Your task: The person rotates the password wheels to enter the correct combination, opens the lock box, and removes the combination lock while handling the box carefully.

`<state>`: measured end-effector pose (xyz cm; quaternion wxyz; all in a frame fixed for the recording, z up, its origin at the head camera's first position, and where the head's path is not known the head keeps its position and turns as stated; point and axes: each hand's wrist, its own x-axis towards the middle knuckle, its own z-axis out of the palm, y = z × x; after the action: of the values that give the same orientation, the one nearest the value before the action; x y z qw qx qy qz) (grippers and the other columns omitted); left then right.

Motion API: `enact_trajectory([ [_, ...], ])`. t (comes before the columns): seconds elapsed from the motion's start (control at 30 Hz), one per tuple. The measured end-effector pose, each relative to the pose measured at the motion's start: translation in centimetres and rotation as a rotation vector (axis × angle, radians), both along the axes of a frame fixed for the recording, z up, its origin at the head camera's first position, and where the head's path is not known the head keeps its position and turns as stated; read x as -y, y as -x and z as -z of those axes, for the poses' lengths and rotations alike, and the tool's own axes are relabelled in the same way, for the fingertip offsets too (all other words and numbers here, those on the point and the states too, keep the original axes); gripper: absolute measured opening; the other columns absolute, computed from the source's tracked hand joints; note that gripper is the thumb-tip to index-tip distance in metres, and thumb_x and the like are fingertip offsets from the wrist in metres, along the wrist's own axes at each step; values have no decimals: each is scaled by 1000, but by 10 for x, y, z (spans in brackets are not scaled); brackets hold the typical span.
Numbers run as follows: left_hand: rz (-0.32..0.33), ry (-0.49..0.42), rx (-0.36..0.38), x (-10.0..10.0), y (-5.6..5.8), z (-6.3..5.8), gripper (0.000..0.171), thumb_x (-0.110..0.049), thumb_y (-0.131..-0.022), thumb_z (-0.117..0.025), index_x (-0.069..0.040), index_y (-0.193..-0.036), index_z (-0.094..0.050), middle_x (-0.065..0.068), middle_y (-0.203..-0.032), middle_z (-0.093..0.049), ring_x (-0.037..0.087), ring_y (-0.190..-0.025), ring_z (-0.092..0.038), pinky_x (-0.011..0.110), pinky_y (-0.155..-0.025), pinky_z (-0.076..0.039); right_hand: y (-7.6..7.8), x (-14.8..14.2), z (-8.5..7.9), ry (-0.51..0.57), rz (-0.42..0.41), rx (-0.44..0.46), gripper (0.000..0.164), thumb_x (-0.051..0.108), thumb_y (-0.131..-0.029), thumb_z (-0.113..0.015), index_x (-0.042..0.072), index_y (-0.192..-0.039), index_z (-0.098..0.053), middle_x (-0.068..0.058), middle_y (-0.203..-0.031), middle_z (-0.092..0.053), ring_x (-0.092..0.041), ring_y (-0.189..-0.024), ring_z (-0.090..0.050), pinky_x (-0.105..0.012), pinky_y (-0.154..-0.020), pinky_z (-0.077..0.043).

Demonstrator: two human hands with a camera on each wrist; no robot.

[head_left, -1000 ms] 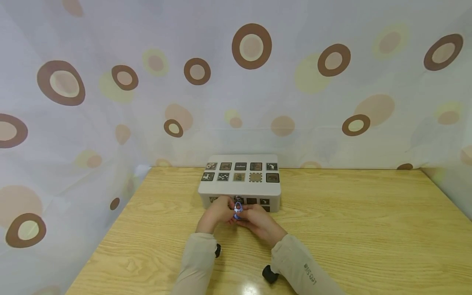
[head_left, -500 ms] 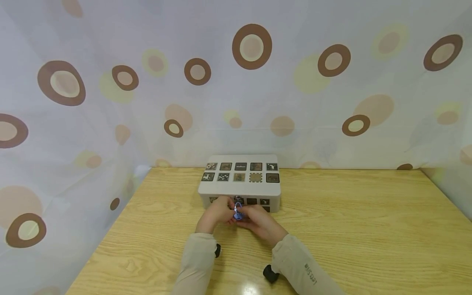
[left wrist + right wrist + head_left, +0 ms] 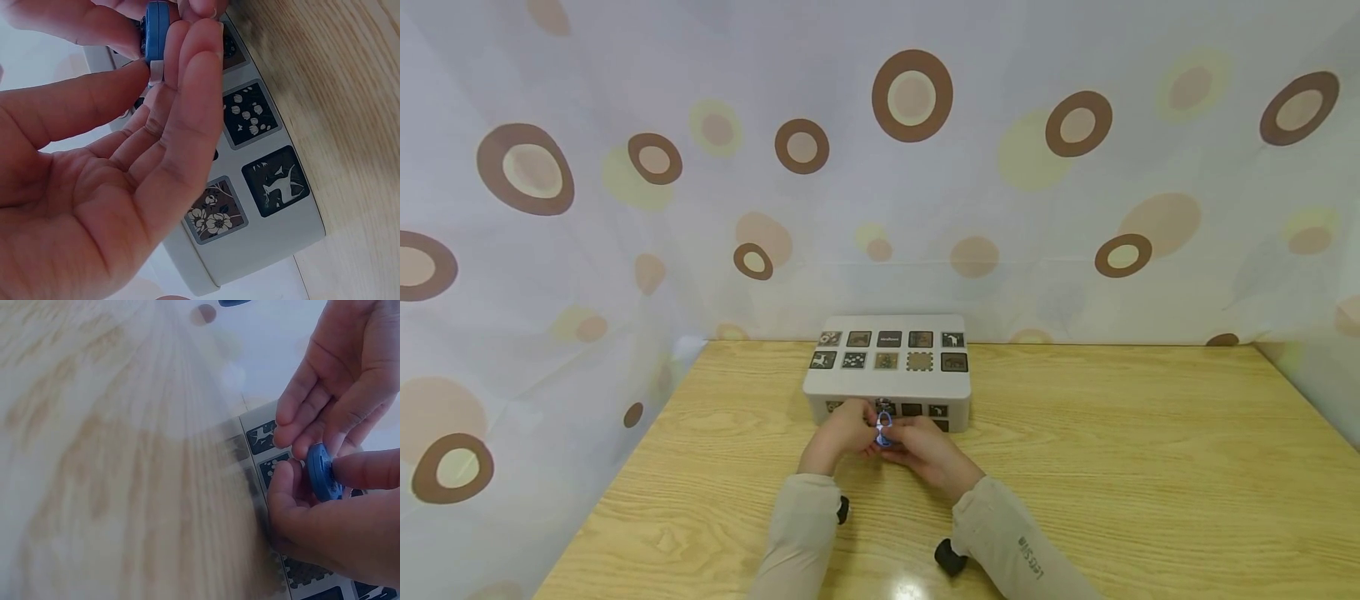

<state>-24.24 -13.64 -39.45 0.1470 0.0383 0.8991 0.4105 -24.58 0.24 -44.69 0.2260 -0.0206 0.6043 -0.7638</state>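
A small blue padlock (image 3: 883, 435) hangs at the metal clasp (image 3: 883, 405) on the front of a white tin box (image 3: 887, 384). My left hand (image 3: 846, 429) pinches the padlock from the left between thumb and forefinger. From the right, my right hand (image 3: 931, 452) grips its body, the thumb pressed on its face in the right wrist view. The padlock's rounded blue body (image 3: 319, 472) shows edge-on there, partly covered by fingers. In the left wrist view a short silvery piece (image 3: 156, 72) shows at the left fingertips, below the blue body.
The box carries dark square animal and flower pictures and stands at the back of the wooden table (image 3: 1112, 467), near a white curtain (image 3: 1000, 183) with brown rings. Black wrist-camera mounts (image 3: 951, 557) stick out beneath the sleeves.
The right thumb shifts slightly on the padlock, and the padlock's face shows at slightly different angles. Both arms and the box stay where they were.
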Motion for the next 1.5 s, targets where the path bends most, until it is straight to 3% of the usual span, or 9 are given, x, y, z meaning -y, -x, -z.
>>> enact_trajectory([
  [0.33,-9,-21,9,-1,0,-1,10,7,-91,-54,3,-82,-52,23,-75,-66,36,-71,-68,36,-63,-58,-2,2,-1,15,28,-8,26,-6,-95,-48,-23,-114,-51,-12,-98,-56,-14,-82,-59,-28,-82,-54],
  [0.7,-8,-1,8,0,-1,-1,4,7,-91,-54,7,-87,-54,22,-77,-65,35,-71,-68,36,-62,-57,0,-3,-2,51,-15,7,26,2,-97,-47,-20,-111,-53,-9,-94,-59,-16,-87,-60,-36,-92,-52],
  [1.1,-12,5,12,1,1,0,5,6,-91,-55,4,-86,-55,18,-76,-63,29,-66,-66,33,-60,-56,-2,-4,-4,34,-51,-4,26,-3,-98,-44,-22,-115,-50,-10,-97,-56,-15,-87,-58,-28,-85,-52],
  [1.5,-12,-19,16,0,2,1,7,8,-89,-56,5,-84,-53,20,-72,-65,26,-62,-65,35,-61,-57,0,-3,-3,22,-31,-2,27,-4,-96,-49,-23,-115,-50,-11,-98,-57,-13,-85,-60,-28,-85,-53],
])
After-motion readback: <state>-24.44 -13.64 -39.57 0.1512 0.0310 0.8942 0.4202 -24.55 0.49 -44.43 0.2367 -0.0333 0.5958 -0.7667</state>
